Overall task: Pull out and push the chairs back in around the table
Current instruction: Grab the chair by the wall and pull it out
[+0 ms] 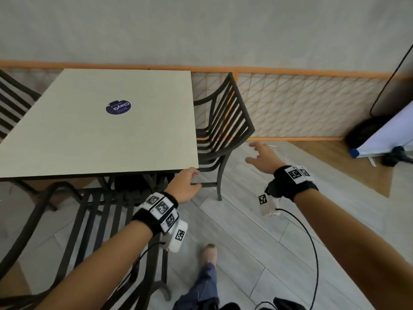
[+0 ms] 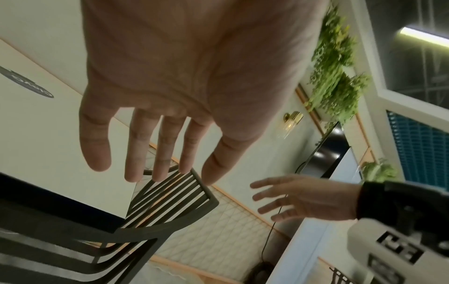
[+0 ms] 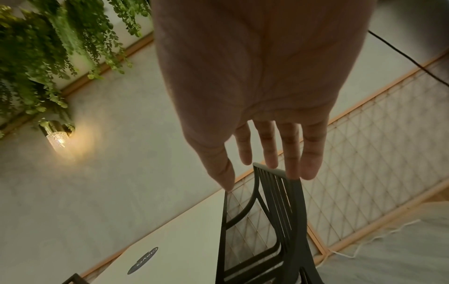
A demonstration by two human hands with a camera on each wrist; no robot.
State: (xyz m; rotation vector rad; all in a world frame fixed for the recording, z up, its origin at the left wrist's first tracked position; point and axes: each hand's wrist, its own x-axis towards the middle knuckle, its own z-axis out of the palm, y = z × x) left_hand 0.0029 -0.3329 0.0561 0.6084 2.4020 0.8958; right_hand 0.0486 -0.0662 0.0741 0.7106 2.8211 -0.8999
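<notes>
both hands [image 1: 223, 171] reach, fingers spread, toward the chair [image 1: 225, 126].

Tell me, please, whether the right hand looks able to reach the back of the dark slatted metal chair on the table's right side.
Probably yes: the right hand is open, beside the dark slatted metal chair, with only bare floor between them and nothing blocking its top rail.

Both your arms are stretched forward, a marker band on each wrist. Your left hand [image 1: 186, 186] is out low, palm down, fingers [image 2: 165, 153] straight and a little apart, gripping nothing. Your right hand [image 1: 262, 156] is further out and higher, fingers [image 3: 291, 149] spread loose, also holding nothing.
</notes>
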